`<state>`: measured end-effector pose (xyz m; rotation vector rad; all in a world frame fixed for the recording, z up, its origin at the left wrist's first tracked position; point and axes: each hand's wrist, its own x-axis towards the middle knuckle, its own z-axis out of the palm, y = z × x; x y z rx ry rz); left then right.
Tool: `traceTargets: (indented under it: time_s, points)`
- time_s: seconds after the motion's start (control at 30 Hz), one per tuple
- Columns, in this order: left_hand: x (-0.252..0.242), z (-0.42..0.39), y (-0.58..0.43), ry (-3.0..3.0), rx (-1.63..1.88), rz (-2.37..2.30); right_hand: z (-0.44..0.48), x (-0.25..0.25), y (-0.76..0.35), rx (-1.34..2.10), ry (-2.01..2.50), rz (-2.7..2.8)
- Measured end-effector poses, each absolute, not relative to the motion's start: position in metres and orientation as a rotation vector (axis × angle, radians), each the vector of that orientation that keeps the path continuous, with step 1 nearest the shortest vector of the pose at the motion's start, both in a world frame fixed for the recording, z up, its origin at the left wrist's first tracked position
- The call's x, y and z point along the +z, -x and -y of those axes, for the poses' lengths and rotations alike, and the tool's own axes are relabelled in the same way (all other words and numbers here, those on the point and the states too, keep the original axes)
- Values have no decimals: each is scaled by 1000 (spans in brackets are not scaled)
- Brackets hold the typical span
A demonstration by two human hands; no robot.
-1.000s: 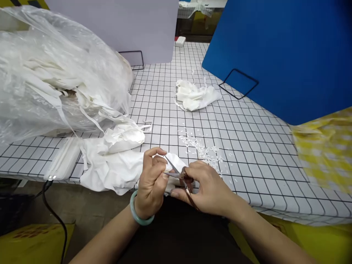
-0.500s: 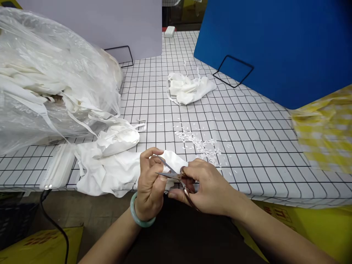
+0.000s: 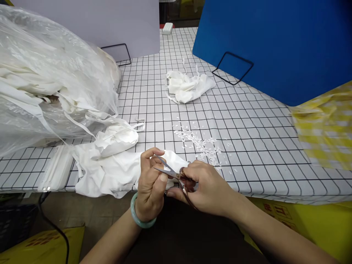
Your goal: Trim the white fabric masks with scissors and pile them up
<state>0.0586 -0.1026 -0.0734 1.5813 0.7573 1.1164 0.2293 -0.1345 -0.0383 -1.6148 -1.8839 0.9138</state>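
My right hand (image 3: pixel 210 187) is closed around the handles of a pair of scissors (image 3: pixel 173 173), whose blades are parted and point left at my left hand's fingers. My left hand (image 3: pixel 152 183), a green bangle at its wrist, is closed with the fingers bent in a pinch. White fabric (image 3: pixel 110 170) runs from the table's front edge behind that hand and shows again to its right. The exact bit between my left fingertips is hidden. Small white snippets (image 3: pixel 202 145) lie scattered on the checked tablecloth (image 3: pixel 154 99) just beyond my right hand.
A clear plastic bag (image 3: pixel 82 47) stuffed with white strapped fabric pieces bulges at the left. Beneath it lies a white corded device (image 3: pixel 56 168). Another white fabric piece (image 3: pixel 188 88) sits mid-table. A grey panel (image 3: pixel 110 25) and a blue panel (image 3: pixel 275 47) stand behind; yellow checked cloth (image 3: pixel 324 128) lies right.
The scissor blades have drawn slightly closer together, the lower one rising a little. Both hands stay almost in place, and the view has shifted slightly.
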Motion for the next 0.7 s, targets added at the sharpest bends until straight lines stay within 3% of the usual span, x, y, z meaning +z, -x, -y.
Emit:
traceTargets:
  time_s: [0.33, 0.7]
  points:
    - [-70, 93, -86, -1790, 1028, -650, 152, -47, -249, 922, 1747, 1675]
    - [-82, 87, -129, -1709, 888, -539, 175, -72, -287, 1241, 1958, 1106]
